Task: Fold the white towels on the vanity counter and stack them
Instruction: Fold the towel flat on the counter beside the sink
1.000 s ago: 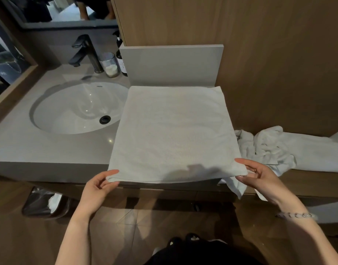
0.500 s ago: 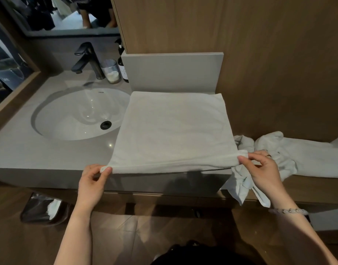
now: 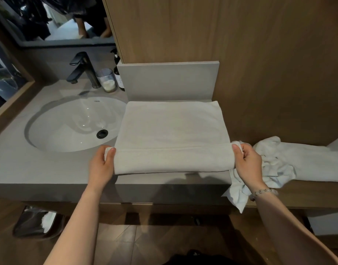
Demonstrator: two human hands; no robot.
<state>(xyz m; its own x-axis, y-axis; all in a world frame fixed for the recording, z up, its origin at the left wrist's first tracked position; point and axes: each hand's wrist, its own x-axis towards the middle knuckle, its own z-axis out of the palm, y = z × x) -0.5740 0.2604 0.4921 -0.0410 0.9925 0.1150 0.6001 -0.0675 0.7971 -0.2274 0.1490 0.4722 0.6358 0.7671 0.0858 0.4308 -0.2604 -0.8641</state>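
We are bringing the near hem of the white towel back from the front edge of the vanity counter. Half a second ago we were holding its two near corners out over that edge; now they are lying on the cloth, forming a doubled band across the towel's near part. The towel is lying on the counter's right end, beside the sink, its far edge meeting the grey upstand at the back. Our left hand is pinching the band's left corner, thumb on top. Our right hand is pinching the right corner the same way, fingers curled round it. The crumpled towels are lying just past the counter's right edge
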